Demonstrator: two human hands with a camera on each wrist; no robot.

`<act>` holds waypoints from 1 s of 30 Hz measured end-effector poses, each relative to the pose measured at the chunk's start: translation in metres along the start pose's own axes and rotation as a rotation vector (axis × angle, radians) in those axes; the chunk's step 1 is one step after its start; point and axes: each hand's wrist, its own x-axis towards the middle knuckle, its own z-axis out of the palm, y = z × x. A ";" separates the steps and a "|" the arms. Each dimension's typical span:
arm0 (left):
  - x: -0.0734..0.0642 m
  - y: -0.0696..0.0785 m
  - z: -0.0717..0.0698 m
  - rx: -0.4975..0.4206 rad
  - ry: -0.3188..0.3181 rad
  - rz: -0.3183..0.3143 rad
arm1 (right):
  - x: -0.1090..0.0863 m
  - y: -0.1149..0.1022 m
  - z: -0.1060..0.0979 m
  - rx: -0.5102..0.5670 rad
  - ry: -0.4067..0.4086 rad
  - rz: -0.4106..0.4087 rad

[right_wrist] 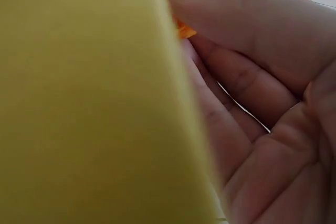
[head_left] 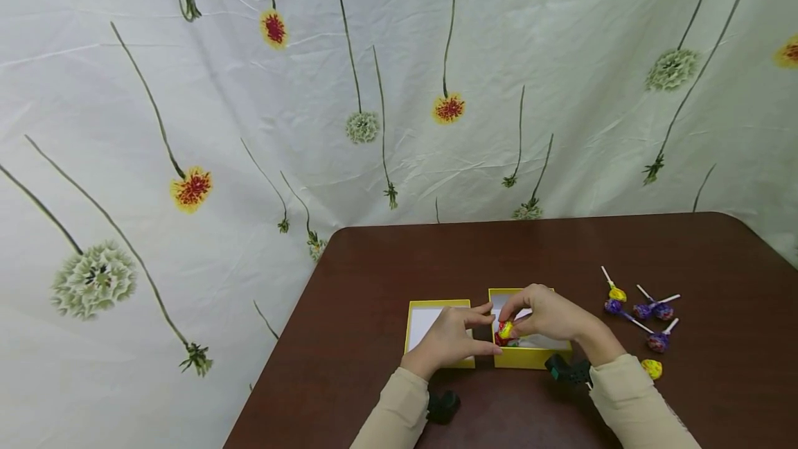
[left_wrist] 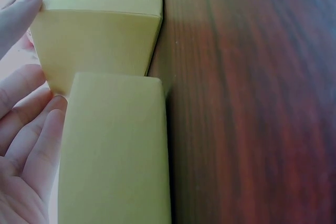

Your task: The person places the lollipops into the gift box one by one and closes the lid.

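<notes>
My right hand (head_left: 555, 310) reaches into a yellow box (head_left: 530, 359) with a pale inside and pinches a yellow-and-red wrapped lollipop (head_left: 505, 329). In the right wrist view, part of an orange-yellow wrapper (right_wrist: 186, 31) shows by the thumb, behind a blurred yellow wall (right_wrist: 89, 98). Other wrapped candy lies low in the box, partly hidden. My left hand (head_left: 451, 338) touches this box's left end, thumb near the front corner and fingers farther back. Under the left hand is a second, shallower yellow box part (head_left: 424, 321), its side (left_wrist: 115, 150) close beside the first box.
Right of the box lie several purple-wrapped lollipops (head_left: 657, 342) with white sticks, a yellow one (head_left: 617, 294) behind them, and another yellow one (head_left: 651, 368) near my right sleeve. Everything stands on a dark brown table (head_left: 374, 262), with a flower-patterned cloth (head_left: 399, 75) behind.
</notes>
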 end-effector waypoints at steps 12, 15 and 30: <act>-0.001 0.000 0.000 0.009 0.007 0.023 | 0.005 0.007 0.011 0.010 -0.016 0.022; -0.001 -0.001 0.000 0.005 0.006 0.031 | 0.007 0.009 0.013 -0.039 -0.013 0.026; 0.000 0.000 0.000 0.011 0.002 0.057 | 0.009 0.008 0.016 -0.036 0.002 0.111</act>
